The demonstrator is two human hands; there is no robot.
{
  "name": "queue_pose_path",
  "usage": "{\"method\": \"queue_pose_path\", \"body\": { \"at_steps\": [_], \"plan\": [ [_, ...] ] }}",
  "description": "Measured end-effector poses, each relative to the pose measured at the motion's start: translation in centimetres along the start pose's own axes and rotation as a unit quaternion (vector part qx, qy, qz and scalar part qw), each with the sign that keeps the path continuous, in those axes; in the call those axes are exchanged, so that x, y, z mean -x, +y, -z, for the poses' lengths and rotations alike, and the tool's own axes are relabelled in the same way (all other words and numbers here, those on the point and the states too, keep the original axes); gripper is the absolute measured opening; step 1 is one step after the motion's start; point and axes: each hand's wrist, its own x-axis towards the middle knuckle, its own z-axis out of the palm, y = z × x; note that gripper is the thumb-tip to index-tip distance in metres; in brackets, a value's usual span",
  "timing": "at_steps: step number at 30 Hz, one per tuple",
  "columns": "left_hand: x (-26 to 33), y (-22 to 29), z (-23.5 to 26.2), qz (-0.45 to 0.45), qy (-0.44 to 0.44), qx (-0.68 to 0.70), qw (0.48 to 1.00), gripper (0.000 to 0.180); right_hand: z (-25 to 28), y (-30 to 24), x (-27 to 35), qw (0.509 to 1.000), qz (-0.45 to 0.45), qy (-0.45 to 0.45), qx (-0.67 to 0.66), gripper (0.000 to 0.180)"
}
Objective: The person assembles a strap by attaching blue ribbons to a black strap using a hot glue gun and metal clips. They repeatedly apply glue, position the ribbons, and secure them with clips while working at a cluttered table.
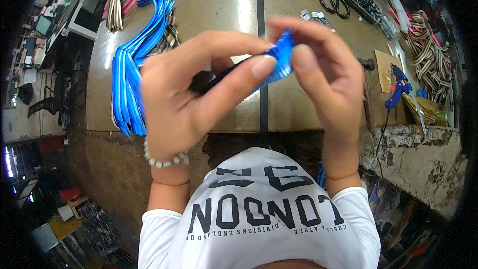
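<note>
A short piece of shiny blue strap (281, 56) is held up in front of me over the table. My left hand (194, 82), wearing a beaded bracelet, pinches it between thumb and forefinger. Something black, perhaps the strap's other side, shows under those fingers. My right hand (323, 65) is curled at the strap's right end, its thumb against the edge and its forefinger arched over the top. Motion blurs these fingertips. Beneath the hands, a narrow black strip (263, 104) lies lengthwise on the brown table (214, 7).
A bundle of blue straps (127, 84) hangs over the table's left side, near striped straps (117, 7). At the right are black scissors (334, 1), a tray of dark small parts (363, 1), a hammer (368, 89), a blue glue gun (398, 87) with its cord, and coiled striped straps (428, 55).
</note>
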Motion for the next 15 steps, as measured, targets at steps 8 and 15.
{"method": "queue_pose_path", "body": {
  "at_steps": [8,15],
  "plan": [
    [0.5,-10.1,-2.6,0.154,-0.117,-0.082,0.978,0.02,1.7,6.8,1.6,0.953,-0.249,0.04,0.168,0.022],
    [1.8,-14.1,-4.9,0.2,-0.134,-0.121,0.963,0.022,0.6,12.1,4.5,0.936,-0.14,0.074,0.313,0.02]
  ]
}}
